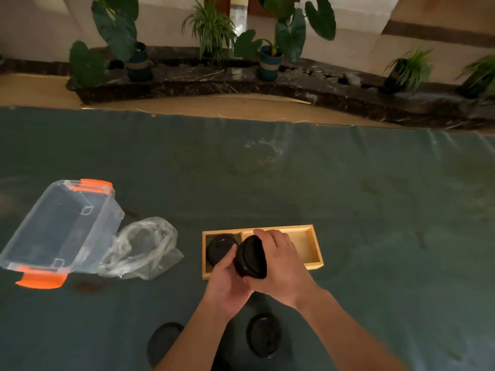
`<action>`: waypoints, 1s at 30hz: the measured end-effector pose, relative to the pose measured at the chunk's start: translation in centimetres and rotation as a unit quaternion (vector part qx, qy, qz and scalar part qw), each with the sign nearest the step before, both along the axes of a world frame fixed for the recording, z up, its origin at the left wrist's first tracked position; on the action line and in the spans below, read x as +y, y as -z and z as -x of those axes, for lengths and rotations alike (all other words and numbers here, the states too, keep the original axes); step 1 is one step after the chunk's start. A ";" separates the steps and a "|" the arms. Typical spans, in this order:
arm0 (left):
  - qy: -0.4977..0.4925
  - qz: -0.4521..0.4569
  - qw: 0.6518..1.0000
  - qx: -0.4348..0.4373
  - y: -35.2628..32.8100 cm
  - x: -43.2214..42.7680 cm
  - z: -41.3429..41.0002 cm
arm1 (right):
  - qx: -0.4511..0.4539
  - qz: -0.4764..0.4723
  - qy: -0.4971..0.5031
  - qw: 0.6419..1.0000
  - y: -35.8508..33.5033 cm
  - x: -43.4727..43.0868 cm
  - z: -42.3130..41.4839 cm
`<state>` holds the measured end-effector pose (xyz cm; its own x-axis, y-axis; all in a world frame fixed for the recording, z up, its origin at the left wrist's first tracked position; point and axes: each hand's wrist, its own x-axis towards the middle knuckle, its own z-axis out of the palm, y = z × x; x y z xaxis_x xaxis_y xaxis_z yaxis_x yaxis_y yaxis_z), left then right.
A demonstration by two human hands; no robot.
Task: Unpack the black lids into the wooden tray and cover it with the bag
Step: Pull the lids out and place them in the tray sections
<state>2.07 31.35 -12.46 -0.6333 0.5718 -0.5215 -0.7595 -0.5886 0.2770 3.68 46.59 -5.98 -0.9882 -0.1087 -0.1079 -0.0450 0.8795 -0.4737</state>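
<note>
A stack of black lids (250, 257) is held on edge just above the wooden tray (308, 241), over its middle. My right hand (278, 263) wraps over the stack's top and right side. My left hand (227, 279) supports it from below and the left. One black lid (218, 249) lies flat in the tray's left compartment. Two more black lids lie on the table close to me, one (263, 334) between my forearms and one (160, 341) left of my left forearm. A crumpled clear plastic bag (142, 249) rests left of the tray.
A clear plastic box with orange latches (59, 226) lies tilted at the left, touching the bag. The table wears a dark green cloth (375, 196). Beyond its far edge stand potted plants (270, 62) on a dark stone ledge.
</note>
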 end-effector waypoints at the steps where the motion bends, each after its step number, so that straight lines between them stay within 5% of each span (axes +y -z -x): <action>1: 0.001 -0.002 1.000 -0.002 0.1 0.4 0.0 | 0.000 0.009 0.003 1.000 0.0 0.4 0.0; 7: -0.025 0.007 0.999 -0.027 0.5 1.9 0.3 | 0.006 0.093 0.046 0.995 0.1 2.9 0.2; 11: -0.090 0.026 0.995 -0.046 0.9 1.3 0.4 | 0.064 0.150 0.164 0.973 0.9 4.1 1.7; 20: -0.192 0.027 0.980 -0.051 2.2 -5.8 -0.3 | -0.061 -0.152 0.064 0.984 8.0 1.2 4.0; 30: -0.194 0.026 0.980 -0.042 1.4 -6.8 0.0 | -0.045 -0.212 0.073 0.974 10.7 1.4 4.0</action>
<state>2.11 24.57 -13.90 -0.7509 0.2684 -0.6034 -0.5036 -0.8238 0.2603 -0.33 47.95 -16.65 -0.9742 0.1053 -0.1995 0.1201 0.9907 -0.0634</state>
